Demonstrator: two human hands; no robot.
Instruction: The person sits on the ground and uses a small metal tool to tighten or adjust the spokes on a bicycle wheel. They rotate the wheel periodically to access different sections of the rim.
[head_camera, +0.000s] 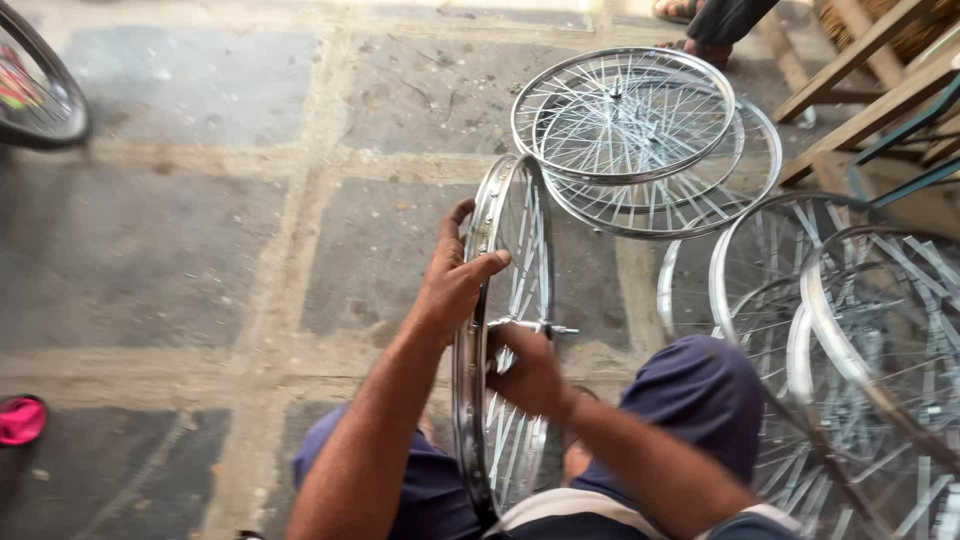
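- grey stone slab floor with pale joints spreads under everything; i sit low on it with my knees in dark blue cloth.
- shiny steel spoked wheels leaning in a row fill my right side, overlapping one another, rims bare and without tyres, all with their spokes in.
- flat stack of silver spoked rims lies on the floor ahead of me, one on top of another and slightly offset; these too look fully laced, so i judge them as the finished share of the work.
- upright chrome bicycle wheel with thin spokes stands on edge between my knees, near the flat stack but not touching it; this is the one in hand, and it looks not yet done.
- my left hand is curled over the top of its rim, thumb stretched along the edge, steadying it.
- my right hand is closed at the hub, fingers pinched about the short silver axle; whether it holds a small tool i cannot tell.
- black tyred wheel peeks in at the far left corner.
- wooden frame legs stand at the upper right, with another person's sandalled foot close by.
- pink object sits at the left edge.
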